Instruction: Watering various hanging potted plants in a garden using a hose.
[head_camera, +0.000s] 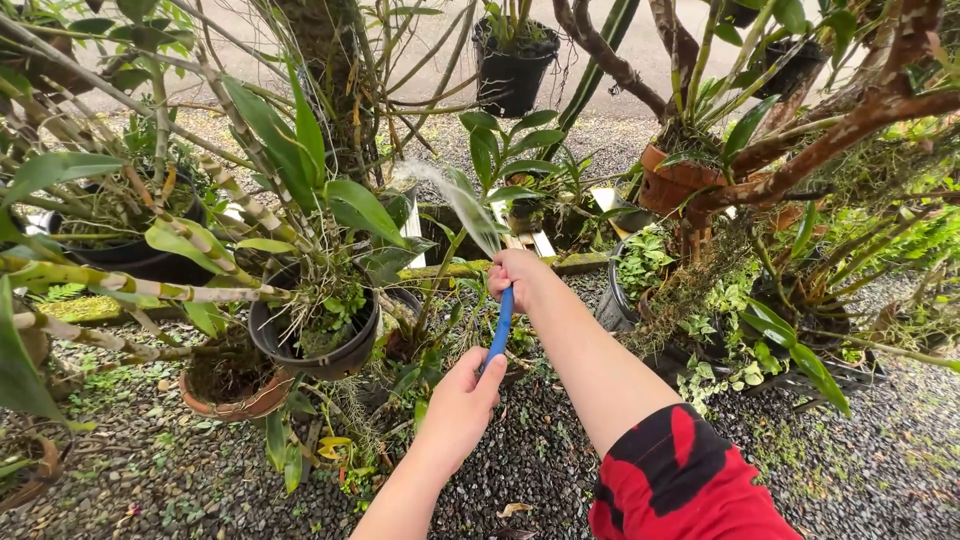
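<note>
A blue garden hose (500, 325) runs between my two hands. My right hand (517, 274) grips its front end, and a fan of water (455, 198) sprays up and to the left from it toward the green leaves. My left hand (462, 398) holds the hose lower down, nearer to me. The spray arcs over a black pot (318, 345) with a leafy plant in it. My right arm wears a red and black sleeve (680, 480).
A terracotta pot (235, 395) sits on the dark gravel (540, 450) at the left. Another black pot (510, 65) hangs at the top. A brown branch (850, 125) crosses the right side above more pots and foliage. Cane-like stems reach in from the left.
</note>
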